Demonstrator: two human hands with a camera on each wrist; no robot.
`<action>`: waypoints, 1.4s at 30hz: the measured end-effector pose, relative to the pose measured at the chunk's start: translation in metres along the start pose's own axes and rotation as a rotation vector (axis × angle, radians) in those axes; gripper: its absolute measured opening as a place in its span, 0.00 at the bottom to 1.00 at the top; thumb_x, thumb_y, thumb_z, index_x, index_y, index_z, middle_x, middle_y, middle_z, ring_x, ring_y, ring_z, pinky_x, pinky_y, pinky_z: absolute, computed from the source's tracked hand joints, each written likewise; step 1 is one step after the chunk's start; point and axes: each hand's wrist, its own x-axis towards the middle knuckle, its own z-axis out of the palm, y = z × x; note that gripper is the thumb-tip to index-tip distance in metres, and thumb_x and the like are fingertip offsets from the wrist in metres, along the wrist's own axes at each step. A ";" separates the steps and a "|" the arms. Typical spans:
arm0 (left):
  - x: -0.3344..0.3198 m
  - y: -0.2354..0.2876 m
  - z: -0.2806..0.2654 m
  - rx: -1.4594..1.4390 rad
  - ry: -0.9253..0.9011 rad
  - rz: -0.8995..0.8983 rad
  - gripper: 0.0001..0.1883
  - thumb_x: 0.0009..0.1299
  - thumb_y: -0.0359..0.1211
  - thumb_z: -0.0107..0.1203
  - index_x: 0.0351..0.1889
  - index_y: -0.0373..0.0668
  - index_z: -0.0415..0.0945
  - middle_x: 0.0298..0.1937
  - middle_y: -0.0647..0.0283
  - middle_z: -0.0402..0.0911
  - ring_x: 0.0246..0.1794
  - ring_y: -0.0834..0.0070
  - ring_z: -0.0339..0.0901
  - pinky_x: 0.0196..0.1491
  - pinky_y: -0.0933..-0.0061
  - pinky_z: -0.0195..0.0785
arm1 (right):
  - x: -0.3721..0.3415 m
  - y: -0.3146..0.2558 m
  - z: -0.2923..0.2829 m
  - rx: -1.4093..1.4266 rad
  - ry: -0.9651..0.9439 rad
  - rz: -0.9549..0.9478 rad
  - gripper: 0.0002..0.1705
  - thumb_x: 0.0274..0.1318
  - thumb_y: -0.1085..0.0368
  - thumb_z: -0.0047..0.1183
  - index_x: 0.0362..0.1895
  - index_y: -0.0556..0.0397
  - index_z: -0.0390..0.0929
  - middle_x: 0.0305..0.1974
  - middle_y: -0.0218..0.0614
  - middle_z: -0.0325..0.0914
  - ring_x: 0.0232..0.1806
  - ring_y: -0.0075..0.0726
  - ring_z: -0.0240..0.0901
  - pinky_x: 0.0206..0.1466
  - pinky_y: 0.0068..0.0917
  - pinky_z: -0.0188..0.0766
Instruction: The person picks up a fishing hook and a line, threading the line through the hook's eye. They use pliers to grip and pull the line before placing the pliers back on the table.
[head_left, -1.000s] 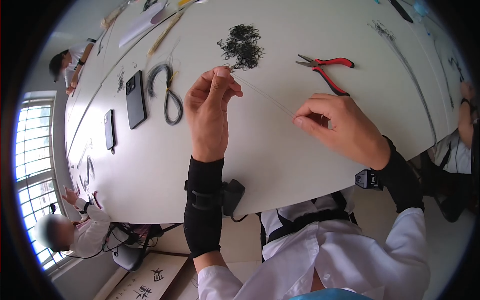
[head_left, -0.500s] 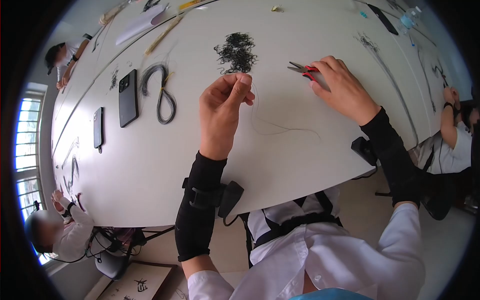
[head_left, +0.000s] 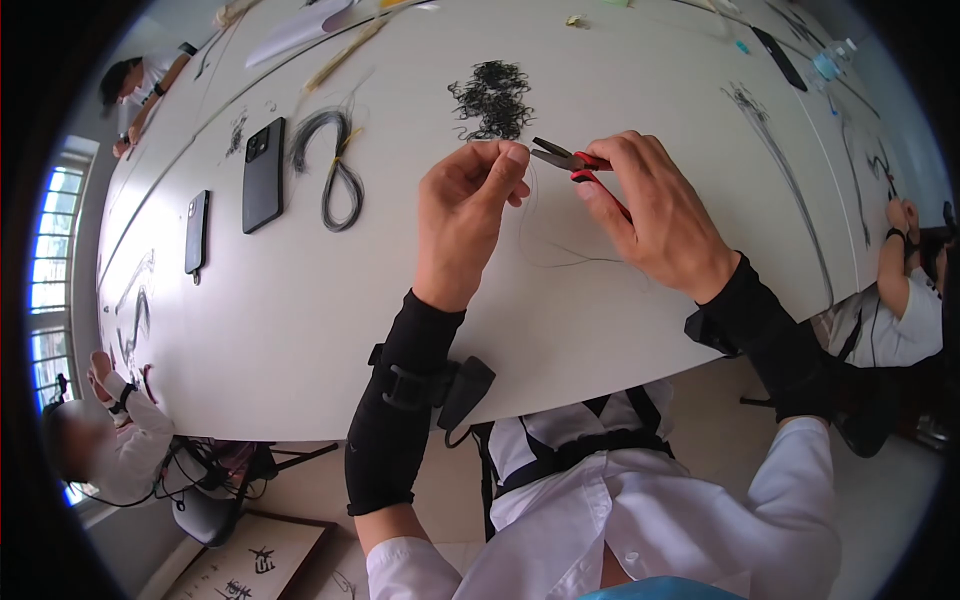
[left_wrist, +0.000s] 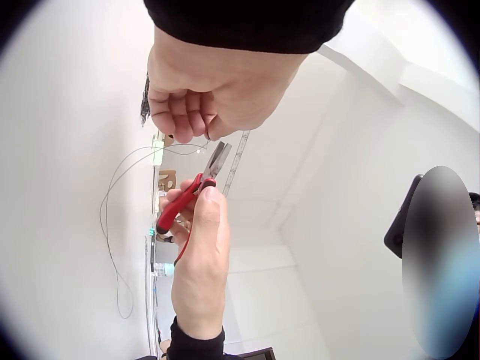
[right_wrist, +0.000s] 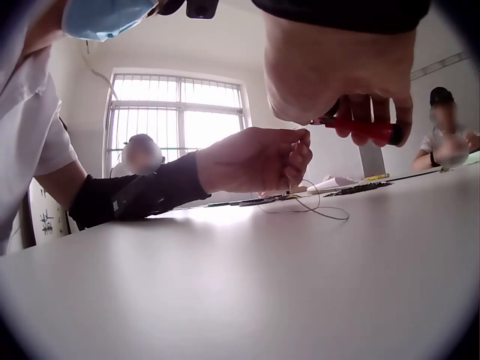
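My left hand (head_left: 467, 222) pinches a thin dark wire (left_wrist: 110, 247) between thumb and forefinger; its loose length curves down in a loop. Red-handled pliers (head_left: 562, 157) are gripped in my right hand (head_left: 660, 215), their jaws parted and pointing at the left fingertips. In the left wrist view the pliers (left_wrist: 180, 206) stand just below my left hand (left_wrist: 217, 82), with a small gap. The right wrist view has my left hand (right_wrist: 251, 161) beside my right hand (right_wrist: 337, 75), whose fingers curl round the red handles (right_wrist: 367, 131). A pile of short curled black pieces (head_left: 492, 100) lies beyond my left hand.
Left of my hands lie a yellow-tied wire coil (head_left: 341, 180) and two phones (head_left: 264, 175) (head_left: 197, 232). Long wires (head_left: 790, 180), another phone (head_left: 779, 58) and a bottle (head_left: 828, 64) lie to the right. Other people sit around the table (head_left: 280, 330).
My right hand let go of the wire, took up the pliers from the table and brought them left to my left fingertips. The left hand keeps its pinch; the wire's free end hangs loose.
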 end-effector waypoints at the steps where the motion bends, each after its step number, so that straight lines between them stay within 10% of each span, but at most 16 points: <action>1: 0.000 0.000 0.000 0.003 0.002 -0.002 0.15 0.77 0.37 0.62 0.43 0.31 0.81 0.32 0.66 0.80 0.34 0.80 0.75 0.44 0.75 0.69 | 0.000 -0.001 0.000 0.004 0.002 -0.010 0.16 0.67 0.61 0.57 0.51 0.58 0.72 0.44 0.45 0.76 0.48 0.51 0.73 0.53 0.44 0.72; 19: -0.001 0.003 0.004 0.002 0.006 0.024 0.14 0.77 0.37 0.61 0.41 0.32 0.80 0.31 0.67 0.78 0.33 0.81 0.73 0.42 0.77 0.67 | 0.002 -0.011 0.000 0.178 0.027 0.068 0.10 0.68 0.65 0.55 0.44 0.58 0.70 0.34 0.47 0.78 0.34 0.53 0.77 0.38 0.42 0.76; 32: 0.006 -0.006 -0.007 0.036 0.059 -0.035 0.15 0.76 0.39 0.62 0.41 0.33 0.81 0.26 0.73 0.71 0.28 0.84 0.63 0.36 0.80 0.58 | -0.023 0.101 -0.098 0.088 0.461 0.393 0.20 0.76 0.50 0.48 0.46 0.55 0.79 0.28 0.26 0.69 0.28 0.18 0.60 0.32 0.19 0.59; 42: 0.010 -0.012 -0.012 0.027 0.091 -0.077 0.12 0.76 0.37 0.62 0.39 0.36 0.81 0.25 0.72 0.72 0.27 0.84 0.66 0.35 0.80 0.59 | -0.079 0.161 -0.199 0.270 0.711 0.613 0.17 0.77 0.55 0.46 0.41 0.54 0.76 0.29 0.24 0.66 0.27 0.17 0.56 0.31 0.18 0.56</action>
